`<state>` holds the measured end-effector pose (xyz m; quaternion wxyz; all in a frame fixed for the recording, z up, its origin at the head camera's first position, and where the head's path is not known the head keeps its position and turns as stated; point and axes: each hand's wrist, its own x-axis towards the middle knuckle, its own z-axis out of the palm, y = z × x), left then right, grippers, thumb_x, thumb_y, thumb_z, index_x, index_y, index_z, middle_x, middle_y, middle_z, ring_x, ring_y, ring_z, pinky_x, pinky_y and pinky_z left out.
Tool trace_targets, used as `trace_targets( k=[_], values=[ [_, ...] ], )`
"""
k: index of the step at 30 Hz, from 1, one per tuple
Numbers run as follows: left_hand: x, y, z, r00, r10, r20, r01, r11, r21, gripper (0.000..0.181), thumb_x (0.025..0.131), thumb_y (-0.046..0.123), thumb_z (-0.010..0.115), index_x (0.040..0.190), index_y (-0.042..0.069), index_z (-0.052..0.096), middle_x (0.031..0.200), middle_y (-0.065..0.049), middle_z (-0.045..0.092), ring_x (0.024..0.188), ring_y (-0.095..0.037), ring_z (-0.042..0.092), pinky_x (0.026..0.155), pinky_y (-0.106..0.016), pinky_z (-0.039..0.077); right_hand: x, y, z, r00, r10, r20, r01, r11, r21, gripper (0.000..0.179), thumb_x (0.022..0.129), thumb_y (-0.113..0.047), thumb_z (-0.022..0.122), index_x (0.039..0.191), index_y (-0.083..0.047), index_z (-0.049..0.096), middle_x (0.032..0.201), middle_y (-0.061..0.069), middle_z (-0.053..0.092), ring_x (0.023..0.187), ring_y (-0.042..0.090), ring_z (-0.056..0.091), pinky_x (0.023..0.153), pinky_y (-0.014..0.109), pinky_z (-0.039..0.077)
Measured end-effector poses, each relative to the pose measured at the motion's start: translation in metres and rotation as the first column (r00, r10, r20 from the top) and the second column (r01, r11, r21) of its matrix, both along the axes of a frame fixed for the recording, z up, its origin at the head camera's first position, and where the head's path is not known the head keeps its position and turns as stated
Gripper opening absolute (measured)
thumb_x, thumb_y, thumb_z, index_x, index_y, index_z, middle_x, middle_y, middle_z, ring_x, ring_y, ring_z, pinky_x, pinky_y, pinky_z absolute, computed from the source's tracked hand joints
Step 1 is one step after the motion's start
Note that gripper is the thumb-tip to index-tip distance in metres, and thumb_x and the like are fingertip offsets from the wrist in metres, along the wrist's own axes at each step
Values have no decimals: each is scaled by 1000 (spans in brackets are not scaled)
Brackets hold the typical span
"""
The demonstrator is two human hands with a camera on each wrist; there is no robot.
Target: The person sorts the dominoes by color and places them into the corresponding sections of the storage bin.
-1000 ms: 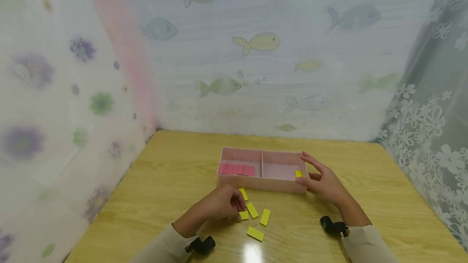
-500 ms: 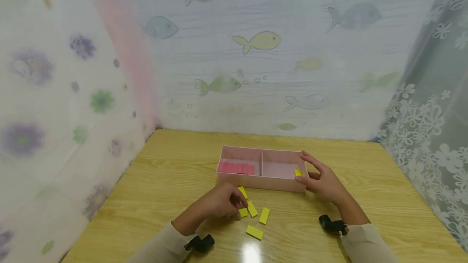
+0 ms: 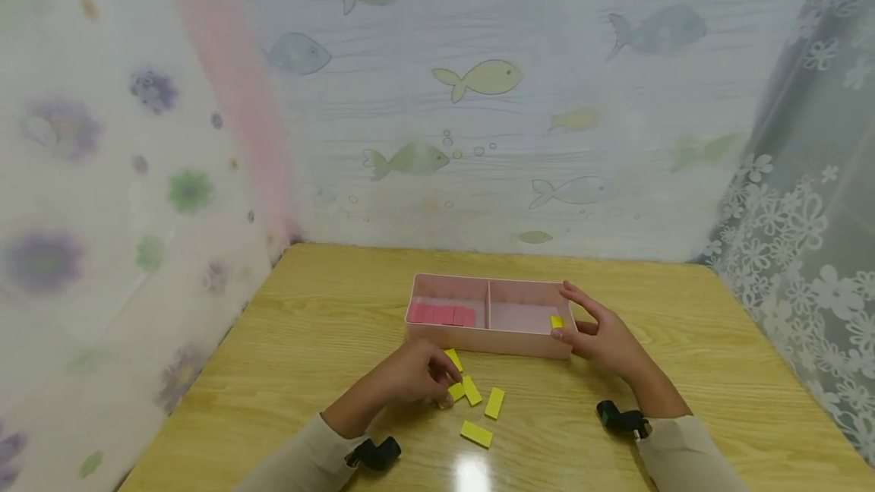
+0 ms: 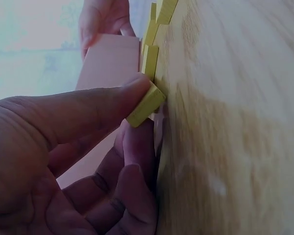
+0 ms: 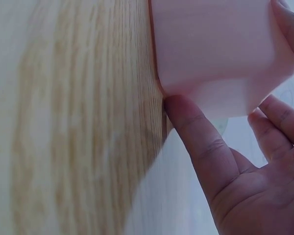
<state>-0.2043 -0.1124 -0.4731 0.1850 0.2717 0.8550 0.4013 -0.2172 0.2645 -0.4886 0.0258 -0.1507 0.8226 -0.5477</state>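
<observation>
My left hand [image 3: 420, 374] pinches a yellow block [image 4: 146, 104] between thumb and fingertip, tilted just over the table, as the left wrist view shows. Close by on the table lie several other yellow blocks [image 3: 495, 403]. A pink two-compartment box [image 3: 478, 341] stands behind them. Its right end is gripped by my right hand [image 3: 608, 344], with the thumb at the front corner and a finger reaching the back corner. In the box's left compartment lie several pink blocks [image 3: 442, 314] side by side. A single yellow block [image 3: 557, 322] sits at the right end of the right compartment.
The wooden table [image 3: 307, 310] reaches back to a curtain [image 3: 492, 173] printed with fish. More patterned fabric hangs at both sides. Black wrist cameras [image 3: 378, 452] are strapped at both sleeves.
The yellow block at my left fingertips has tilted and shifted slightly. My right hand stays on the box. The loose yellow blocks and the box contents look unchanged.
</observation>
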Motion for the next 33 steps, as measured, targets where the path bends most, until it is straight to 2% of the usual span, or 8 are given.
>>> trace_targets(
  k=[5,10,14,21,25,33],
  values=[
    [-3,-1,-3,1000,13,-3,-13,1000,11,19,77,10,91,93,15,83,74,5,71,69,-8,63,54,-22,49,1,0,0,1000,1,1,-1,1000,2,80,97,-27,75,164,-21,31,175,-5,13,141,56,42,84,41,64],
    [-6,-3,-1,999,36,-9,-36,999,14,17,78,13,90,93,15,82,73,5,70,67,-9,62,53,-23,47,0,0,0,1000,-2,7,2,1000,-3,81,98,-27,74,165,-23,29,175,-4,14,141,55,43,84,41,64],
    [-7,-4,1,999,51,-1,-51,998,30,17,80,15,89,95,16,82,75,4,71,66,-10,63,54,-25,52,0,1,1,1000,-7,7,7,1000,-13,81,98,-26,74,165,-24,29,174,-4,15,141,56,43,84,42,64],
    [-9,1,4,996,82,-23,-81,995,58,19,80,20,90,98,19,82,80,7,75,74,-10,69,59,-28,58,1,1,-1,1000,-4,5,4,1000,-22,81,97,-26,75,165,-23,29,174,-5,16,142,55,43,84,43,64],
    [-9,8,9,996,95,0,-94,992,79,19,82,24,89,100,23,82,83,8,75,78,-11,70,62,-28,58,1,-1,0,1000,-13,5,13,1000,-12,82,97,-27,75,165,-24,29,174,-4,16,142,55,42,84,42,64],
    [-13,21,25,986,134,102,-146,982,122,16,84,27,88,97,21,82,88,3,77,79,-22,73,68,-41,63,2,-2,2,1000,-8,-1,8,1000,-15,82,97,-26,75,164,-21,30,174,0,15,140,56,43,83,41,64]
  ],
)
